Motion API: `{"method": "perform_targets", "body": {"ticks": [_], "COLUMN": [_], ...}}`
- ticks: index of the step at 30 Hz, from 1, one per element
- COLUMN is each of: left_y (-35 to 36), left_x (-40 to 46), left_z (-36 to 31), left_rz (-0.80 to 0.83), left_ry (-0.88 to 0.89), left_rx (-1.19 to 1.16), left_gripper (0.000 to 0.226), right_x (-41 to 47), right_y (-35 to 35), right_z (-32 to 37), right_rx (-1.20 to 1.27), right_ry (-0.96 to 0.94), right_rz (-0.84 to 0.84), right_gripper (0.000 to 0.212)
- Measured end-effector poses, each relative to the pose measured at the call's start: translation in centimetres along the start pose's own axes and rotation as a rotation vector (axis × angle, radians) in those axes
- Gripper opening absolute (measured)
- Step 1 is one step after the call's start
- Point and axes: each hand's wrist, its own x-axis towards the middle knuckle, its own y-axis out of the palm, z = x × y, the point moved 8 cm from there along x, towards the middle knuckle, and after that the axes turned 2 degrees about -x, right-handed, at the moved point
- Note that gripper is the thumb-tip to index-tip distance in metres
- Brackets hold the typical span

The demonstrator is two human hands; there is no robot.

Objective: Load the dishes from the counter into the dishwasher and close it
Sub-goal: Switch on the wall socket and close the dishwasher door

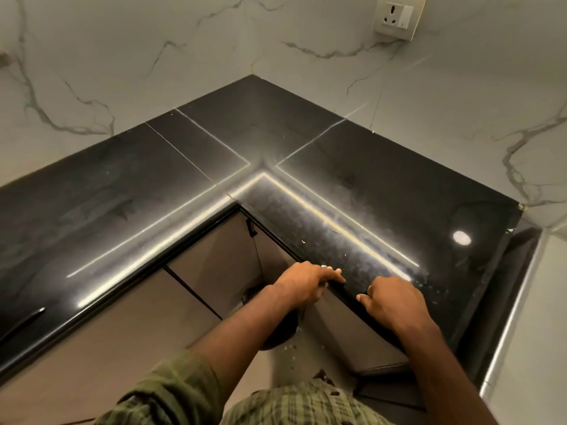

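Observation:
No dishes are in view on the black L-shaped counter (352, 191). Under its right-hand section sits a beige front panel, the dishwasher door (346, 335), its top tucked under the counter lip. My left hand (306, 283) has its fingers curled over that front edge with the thumb below. My right hand (392, 305) is curled at the same edge, a little to the right, thumb against the lip. The inside of the dishwasher is hidden.
Beige cabinet fronts (211, 271) run under the left counter section, one with a small black handle (250, 227). A dark round object (279, 329) sits on the floor below my left forearm. Marble walls meet in the corner, with a socket (399, 16) at the upper right.

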Motion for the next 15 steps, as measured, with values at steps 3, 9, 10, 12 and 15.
{"method": "perform_targets", "body": {"ticks": [3,9,10,12,15], "left_y": [-0.2,0.0,0.1,0.3,0.9], "left_x": [0.2,-0.1,-0.3,-1.1,-2.2], "left_z": [0.3,1.4,2.4,4.3,5.8], "left_rz": [-0.062,-0.148,-0.15,-0.168,-0.162], "left_ry": [-0.029,0.034,-0.003,-0.058,-0.05], "left_rx": [0.033,0.146,0.154,0.14,0.15], "left_gripper": [0.042,0.054,0.058,0.066,0.076], "right_x": [0.6,0.5,0.6,1.0,1.3], "right_y": [-0.2,-0.6,-0.2,0.9,2.5], "right_z": [1.1,3.5,4.1,5.2,7.0], "right_rx": [-0.043,-0.021,0.003,0.012,-0.001], "right_ry": [-0.041,-0.133,-0.155,-0.192,-0.234], "right_rz": [0.03,0.001,0.007,0.044,0.062], "right_gripper": [0.039,0.041,0.043,0.054,0.07]}}
